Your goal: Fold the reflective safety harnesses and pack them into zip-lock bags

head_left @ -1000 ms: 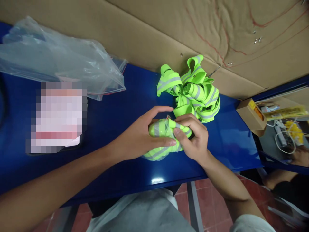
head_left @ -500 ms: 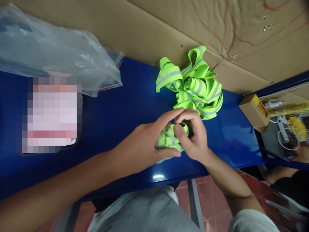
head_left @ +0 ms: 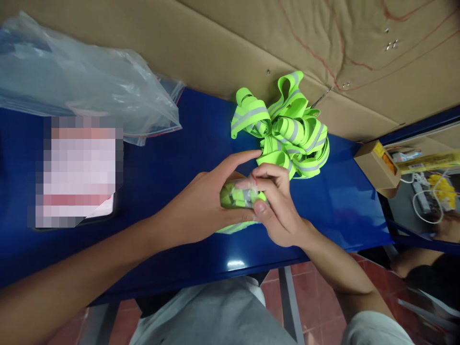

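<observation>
A small clear plastic bag with neon-yellow reflective strap in it is between my hands, above the front half of the blue table. My left hand curls round the bag's left side, its thumb below and its index finger raised along the top. At the bag's right end, my right hand has its fingers bent round the red-edged mouth, the thumb against the strap there. A piece of yellow strap shows under my left hand. Beyond my hands lies a tangled heap of the same reflective strap.
Large clear zip bags lie at the back left, near a blurred-out device on the blue table. Brown paper covers the back panel. At right are a small cardboard box and a co-worker's arm.
Both hands have shifted slightly left with the bag. My right fingers have moved onto the bag's mouth, and more of the bag now shows between my hands.
</observation>
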The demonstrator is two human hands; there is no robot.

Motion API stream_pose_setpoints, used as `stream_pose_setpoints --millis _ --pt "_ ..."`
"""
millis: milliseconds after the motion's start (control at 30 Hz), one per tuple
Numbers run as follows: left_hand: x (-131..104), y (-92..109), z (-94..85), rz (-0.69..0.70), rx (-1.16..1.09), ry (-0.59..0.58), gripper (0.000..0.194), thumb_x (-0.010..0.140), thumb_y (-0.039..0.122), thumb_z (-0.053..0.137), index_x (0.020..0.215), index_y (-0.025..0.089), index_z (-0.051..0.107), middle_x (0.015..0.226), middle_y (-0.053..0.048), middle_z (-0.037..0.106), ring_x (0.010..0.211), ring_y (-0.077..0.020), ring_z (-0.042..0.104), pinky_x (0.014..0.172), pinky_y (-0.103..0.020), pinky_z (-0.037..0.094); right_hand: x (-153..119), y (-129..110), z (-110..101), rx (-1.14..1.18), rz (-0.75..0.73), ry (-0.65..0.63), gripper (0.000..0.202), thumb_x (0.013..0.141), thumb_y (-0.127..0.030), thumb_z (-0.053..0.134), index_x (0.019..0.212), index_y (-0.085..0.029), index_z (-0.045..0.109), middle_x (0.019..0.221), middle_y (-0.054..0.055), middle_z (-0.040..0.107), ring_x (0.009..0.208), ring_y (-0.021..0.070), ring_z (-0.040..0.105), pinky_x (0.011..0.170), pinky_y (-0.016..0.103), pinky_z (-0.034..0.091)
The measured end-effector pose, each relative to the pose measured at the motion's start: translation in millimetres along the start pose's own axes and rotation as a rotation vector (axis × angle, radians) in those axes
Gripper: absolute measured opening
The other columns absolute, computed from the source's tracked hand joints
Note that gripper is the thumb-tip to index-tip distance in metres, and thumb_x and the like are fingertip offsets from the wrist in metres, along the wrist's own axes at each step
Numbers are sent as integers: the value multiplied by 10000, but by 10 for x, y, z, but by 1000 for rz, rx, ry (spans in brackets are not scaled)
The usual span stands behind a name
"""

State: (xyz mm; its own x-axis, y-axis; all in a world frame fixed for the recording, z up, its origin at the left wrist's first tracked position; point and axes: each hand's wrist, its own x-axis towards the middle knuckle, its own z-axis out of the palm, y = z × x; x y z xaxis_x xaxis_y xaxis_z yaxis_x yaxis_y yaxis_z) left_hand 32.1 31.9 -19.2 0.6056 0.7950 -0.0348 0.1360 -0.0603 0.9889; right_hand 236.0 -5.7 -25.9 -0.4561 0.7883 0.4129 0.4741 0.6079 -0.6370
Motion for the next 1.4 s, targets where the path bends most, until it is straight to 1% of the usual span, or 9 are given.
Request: stream_pose_setpoints --millis 133,200,467,633,733,900,1033,1300,1400 --pt "-4 12 -38 5 -3 88 893 762 536 869 1525 297 471 1132 -43 763 926 -219 736 745 -271 557 30 37 -15 193 91 230 339 992 -349 667 1295 -275 532 1168 71 619 1128 238 679 951 435 601" --pt "-3 15 -53 -2 22 119 889 752 566 867 1509 289 492 1120 -43 758 924 -217 728 768 -275 561 50 50 -49 218 89 241 184 1003 -300 663 1179 -257 628 1086 58 680 1090 237 717 938 426 607" --pt "-8 32 -20 -21 72 100 795 786 546 840 1475 295 532 1127 -24 774 930 -221 731 837 -303 547 88 -2 -75 100 49 129 121 1006 -176 649 1034 -193 766 1090 87 741 1044 184 722 923 350 590" --pt "23 -10 -62 -24 59 31 797 792 485 857 1490 307 516 1129 -9 773 935 -212 728 820 -290 542 84 22 -93 105 -70 -21 424 1114 -430 413 1194 -182 747 1233 137 716 1210 243 663 1057 459 534" --pt "55 -34 -103 -21 -7 68 797 770 479 880 1468 292 544 1116 -15 746 955 -214 708 809 -281 553 89 42 -140 174 -44 -111 431 1072 -475 522 1358 -187 666 1366 145 666 1308 255 617 1113 453 516" --pt "83 -42 -131 -30 -203 228 734 772 461 883 1420 302 577 1045 -2 681 895 -175 657 748 -244 561 80 88 -133 189 225 205 436 976 -411 713 1374 -257 626 1316 93 672 1203 228 655 1034 410 563" --pt "97 -84 -93 -104 -331 232 837 750 449 897 1471 301 497 1159 -31 678 936 -191 666 765 -264 580 80 153 -95 248 315 250 292 974 -405 720 1208 -230 713 1079 57 721 969 174 693 856 331 600" --pt "95 -87 -60 -190 -268 148 827 709 546 893 1404 239 569 1154 -53 707 1012 -251 694 797 -320 595 74 84 -115 23 108 139 330 1077 -401 527 1311 -248 703 1274 100 732 1192 248 681 1020 448 561" --pt "77 -41 -73 -188 -280 123 843 712 535 893 1430 239 563 1124 -42 716 997 -239 694 820 -322 590 83 82 -133 12 26 93 341 1040 -428 602 1303 -237 705 1246 107 748 1152 262 692 987 454 551"
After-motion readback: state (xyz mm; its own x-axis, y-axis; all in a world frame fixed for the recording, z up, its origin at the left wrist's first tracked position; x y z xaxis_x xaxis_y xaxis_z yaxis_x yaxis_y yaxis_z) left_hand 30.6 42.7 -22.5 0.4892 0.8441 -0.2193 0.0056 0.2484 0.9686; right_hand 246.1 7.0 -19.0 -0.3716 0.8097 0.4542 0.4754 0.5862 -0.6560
